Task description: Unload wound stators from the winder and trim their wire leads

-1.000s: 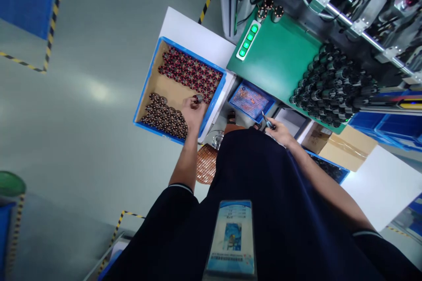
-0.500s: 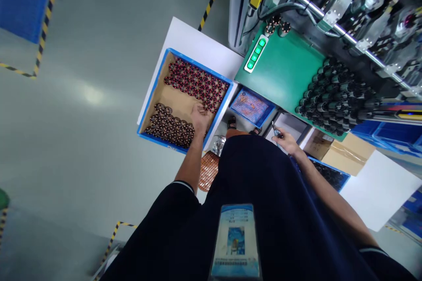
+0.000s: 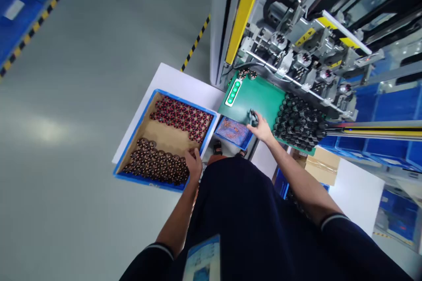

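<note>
My left hand (image 3: 194, 164) is inside a blue-rimmed box (image 3: 149, 104), at its near right corner. Its fingers are curled down beside dark round motor cores with copper windings (image 3: 158, 164); what they hold is hidden. Redder-looking cores (image 3: 183, 118) fill the box's far side, with bare cardboard lining between the groups. My right hand (image 3: 260, 129) is at the front edge of a green worktop (image 3: 257, 94), thumb and fingers spread. Between them is a small dark hand tool, like pliers or cutters (image 3: 253, 116), apparently resting on the worktop.
Black cylindrical parts (image 3: 298, 120) are stacked on the worktop's right. A strip of green-lit buttons (image 3: 234, 92) and a few cores (image 3: 244, 73) are at its left. Behind stands a machine with metal clamps (image 3: 303, 58). A small blue bin (image 3: 232, 131) sits below the front edge.
My right hand has moved from beside the worktop up to its front edge, bringing the tool along, and its fingers have spread. My left hand has drawn back toward the box's near corner.
</note>
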Demonstrator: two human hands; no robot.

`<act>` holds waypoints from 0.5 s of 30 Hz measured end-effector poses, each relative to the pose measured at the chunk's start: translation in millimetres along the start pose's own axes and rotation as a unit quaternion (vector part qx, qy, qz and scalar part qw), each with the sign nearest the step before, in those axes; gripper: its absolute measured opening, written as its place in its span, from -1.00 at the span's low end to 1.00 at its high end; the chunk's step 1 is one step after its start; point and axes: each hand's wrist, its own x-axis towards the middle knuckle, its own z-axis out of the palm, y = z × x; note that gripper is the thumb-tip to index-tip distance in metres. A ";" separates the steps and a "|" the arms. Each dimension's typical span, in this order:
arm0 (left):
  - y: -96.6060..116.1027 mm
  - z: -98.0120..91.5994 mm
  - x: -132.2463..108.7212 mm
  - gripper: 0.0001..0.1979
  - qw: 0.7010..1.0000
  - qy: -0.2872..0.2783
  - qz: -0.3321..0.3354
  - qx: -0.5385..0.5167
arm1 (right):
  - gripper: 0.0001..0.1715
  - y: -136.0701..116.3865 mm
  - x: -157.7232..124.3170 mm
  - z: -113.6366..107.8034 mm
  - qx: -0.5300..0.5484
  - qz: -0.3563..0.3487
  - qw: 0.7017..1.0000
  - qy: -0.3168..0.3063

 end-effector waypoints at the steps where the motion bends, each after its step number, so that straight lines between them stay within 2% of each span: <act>1: -1.6 1.9 -3.6 -0.75 1.000 0.000 0.007 0.009 | 0.36 -5.0 10.6 -0.8 -0.014 -0.003 1.000 0.026; 3: -1.6 4.0 -9.0 -0.73 0.999 -0.005 0.025 0.025 | 0.41 -12.8 19.8 0.8 -0.039 -0.024 0.998 0.051; 5: 3.9 2.3 -13.0 -0.71 0.998 -0.012 0.047 0.034 | 0.30 -19.3 10.5 5.6 -0.050 -0.060 0.996 0.044; 8: 20.1 -6.1 -19.4 -0.68 0.996 -0.004 0.083 0.030 | 0.00 -24.2 -30.6 13.8 -0.049 -0.102 0.993 0.031; 9: 26.2 -8.9 -21.6 -0.69 0.995 0.016 0.095 0.024 | -0.09 -22.3 -46.9 16.5 -0.051 -0.112 0.992 0.030; 12: 46.0 -14.0 -25.7 -0.73 0.986 0.066 0.155 -0.011 | -0.21 -0.9 -88.6 26.2 -0.059 -0.121 0.990 0.038; 15: 80.6 -23.3 -29.1 -0.79 0.962 0.127 0.239 -0.042 | -0.37 38.6 -112.2 37.8 -0.058 -0.110 0.991 0.053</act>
